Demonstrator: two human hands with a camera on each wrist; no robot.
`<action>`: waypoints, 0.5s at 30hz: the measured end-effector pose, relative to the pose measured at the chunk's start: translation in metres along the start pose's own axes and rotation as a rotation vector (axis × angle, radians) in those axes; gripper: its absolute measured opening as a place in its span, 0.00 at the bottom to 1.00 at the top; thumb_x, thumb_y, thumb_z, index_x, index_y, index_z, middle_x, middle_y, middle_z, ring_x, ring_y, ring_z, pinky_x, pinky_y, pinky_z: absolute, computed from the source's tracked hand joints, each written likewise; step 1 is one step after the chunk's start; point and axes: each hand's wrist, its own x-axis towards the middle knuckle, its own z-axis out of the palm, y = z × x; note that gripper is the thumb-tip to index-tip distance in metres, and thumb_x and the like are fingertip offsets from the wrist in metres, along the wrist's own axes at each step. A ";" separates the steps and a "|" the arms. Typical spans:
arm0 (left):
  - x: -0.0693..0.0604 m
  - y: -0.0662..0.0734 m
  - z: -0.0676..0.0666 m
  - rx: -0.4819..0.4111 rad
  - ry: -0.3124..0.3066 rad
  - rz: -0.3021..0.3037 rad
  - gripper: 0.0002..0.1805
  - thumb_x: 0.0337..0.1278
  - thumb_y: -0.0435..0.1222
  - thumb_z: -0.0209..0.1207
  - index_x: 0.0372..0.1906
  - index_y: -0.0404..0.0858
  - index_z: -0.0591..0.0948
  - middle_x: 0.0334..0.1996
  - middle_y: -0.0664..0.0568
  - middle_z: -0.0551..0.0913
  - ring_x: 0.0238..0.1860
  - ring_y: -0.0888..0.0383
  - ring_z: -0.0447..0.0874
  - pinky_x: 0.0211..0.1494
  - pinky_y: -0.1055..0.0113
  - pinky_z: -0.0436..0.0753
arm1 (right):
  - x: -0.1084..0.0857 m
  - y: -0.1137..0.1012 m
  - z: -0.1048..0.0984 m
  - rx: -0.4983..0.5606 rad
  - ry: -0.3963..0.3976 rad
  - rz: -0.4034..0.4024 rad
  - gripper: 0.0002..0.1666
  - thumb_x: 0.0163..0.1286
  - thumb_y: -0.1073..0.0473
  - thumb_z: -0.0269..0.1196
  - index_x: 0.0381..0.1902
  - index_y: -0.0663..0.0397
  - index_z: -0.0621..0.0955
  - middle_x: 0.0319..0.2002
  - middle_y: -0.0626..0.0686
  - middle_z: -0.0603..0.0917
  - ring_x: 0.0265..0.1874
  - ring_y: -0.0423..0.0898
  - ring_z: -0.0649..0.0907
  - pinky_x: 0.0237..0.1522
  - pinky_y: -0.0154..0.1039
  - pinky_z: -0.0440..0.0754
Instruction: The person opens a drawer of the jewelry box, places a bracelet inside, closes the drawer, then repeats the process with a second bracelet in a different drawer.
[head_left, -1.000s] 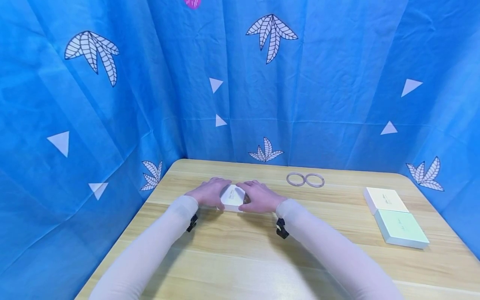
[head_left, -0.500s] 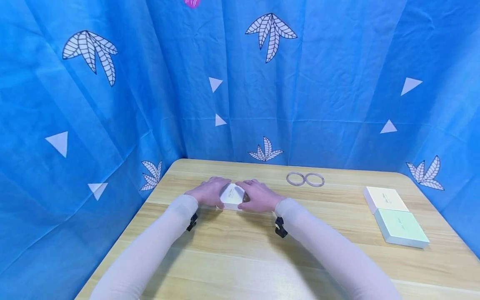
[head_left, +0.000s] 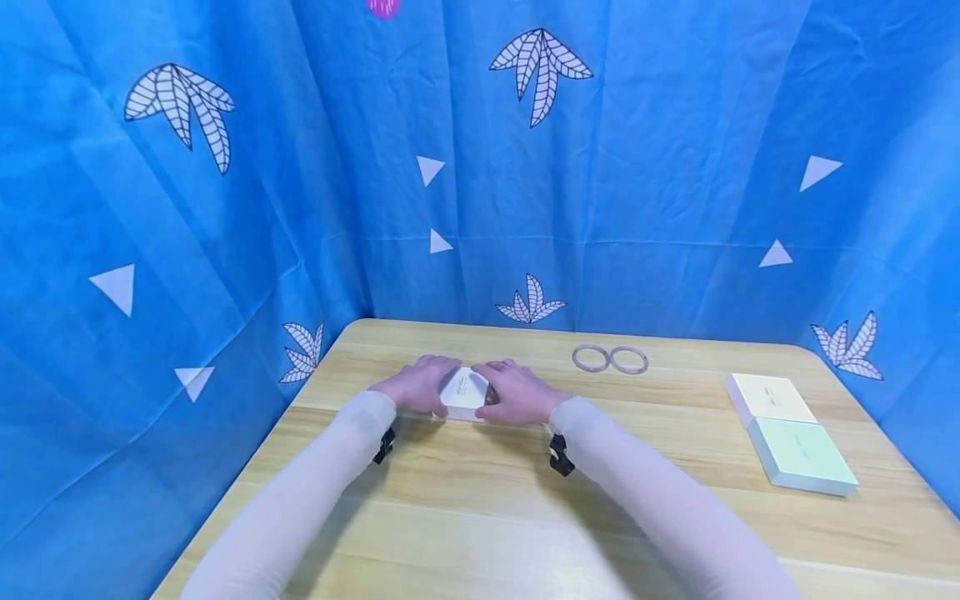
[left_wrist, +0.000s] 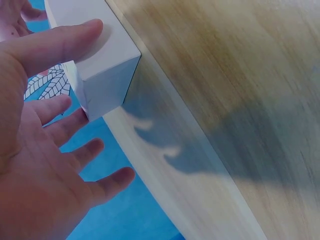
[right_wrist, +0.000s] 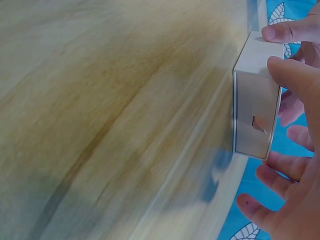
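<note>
A small white box (head_left: 463,392) with dark printing on top rests on the table between both hands. My left hand (head_left: 422,385) pinches its left end. In the left wrist view the thumb (left_wrist: 82,40) lies on the near side, and a fingertip touches the far corner while the other fingers spread apart. My right hand (head_left: 522,392) pinches the right end, its thumb (right_wrist: 285,70) on the near edge and a fingertip at the far edge. In the right wrist view the box's end panel (right_wrist: 252,107) has a small dark notch.
Two pale purple rings (head_left: 592,358) lie touching at the back of the wooden table (head_left: 480,517). To the right, a cream box (head_left: 772,398) sits against a light green box (head_left: 802,454). A blue curtain (head_left: 645,167) hangs behind and at the sides.
The near edge of the white box sits very slightly farther back than a second ago. Both hands have kept almost the same place and hold.
</note>
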 end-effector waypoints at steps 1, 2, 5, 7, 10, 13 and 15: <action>0.000 0.000 0.000 -0.004 0.000 -0.001 0.53 0.45 0.38 0.77 0.78 0.43 0.62 0.76 0.48 0.65 0.77 0.44 0.57 0.76 0.39 0.59 | 0.000 0.000 0.000 0.000 0.000 0.000 0.52 0.63 0.35 0.67 0.78 0.47 0.63 0.73 0.57 0.70 0.69 0.56 0.71 0.70 0.58 0.68; 0.000 0.000 0.000 -0.007 0.000 -0.002 0.53 0.45 0.38 0.77 0.78 0.43 0.62 0.76 0.47 0.65 0.77 0.44 0.57 0.76 0.39 0.59 | 0.000 0.000 0.000 0.003 0.002 0.000 0.51 0.64 0.35 0.67 0.78 0.47 0.63 0.73 0.57 0.70 0.69 0.56 0.71 0.71 0.58 0.67; 0.000 0.000 0.000 -0.007 0.001 -0.004 0.53 0.44 0.38 0.76 0.78 0.44 0.62 0.77 0.48 0.64 0.78 0.44 0.55 0.76 0.38 0.58 | -0.001 0.000 0.001 0.010 0.007 -0.002 0.51 0.63 0.35 0.68 0.78 0.48 0.63 0.73 0.57 0.70 0.69 0.56 0.71 0.71 0.59 0.67; -0.001 0.001 0.001 -0.004 0.000 -0.001 0.54 0.44 0.39 0.76 0.78 0.45 0.62 0.77 0.48 0.63 0.78 0.44 0.54 0.76 0.37 0.58 | -0.001 0.001 0.001 0.006 0.009 -0.007 0.52 0.63 0.35 0.67 0.78 0.48 0.63 0.74 0.57 0.69 0.70 0.56 0.71 0.71 0.58 0.67; -0.001 0.002 0.002 0.006 0.002 0.005 0.54 0.44 0.41 0.76 0.79 0.47 0.61 0.78 0.48 0.61 0.78 0.44 0.53 0.76 0.37 0.57 | -0.002 0.003 0.002 0.001 0.014 -0.018 0.52 0.63 0.35 0.67 0.78 0.48 0.63 0.74 0.57 0.68 0.71 0.57 0.70 0.72 0.58 0.66; -0.002 0.004 0.003 0.019 0.011 0.020 0.54 0.44 0.43 0.76 0.79 0.48 0.61 0.78 0.48 0.60 0.79 0.44 0.52 0.76 0.36 0.57 | -0.004 0.003 0.002 -0.001 0.020 -0.032 0.52 0.63 0.35 0.67 0.78 0.49 0.63 0.75 0.57 0.67 0.72 0.57 0.70 0.73 0.58 0.65; -0.002 0.006 0.004 0.034 0.018 0.040 0.54 0.44 0.46 0.76 0.79 0.48 0.61 0.78 0.49 0.60 0.79 0.44 0.52 0.75 0.35 0.57 | -0.006 0.003 0.001 0.001 0.025 -0.043 0.52 0.63 0.35 0.68 0.77 0.50 0.63 0.75 0.58 0.67 0.72 0.58 0.70 0.72 0.59 0.65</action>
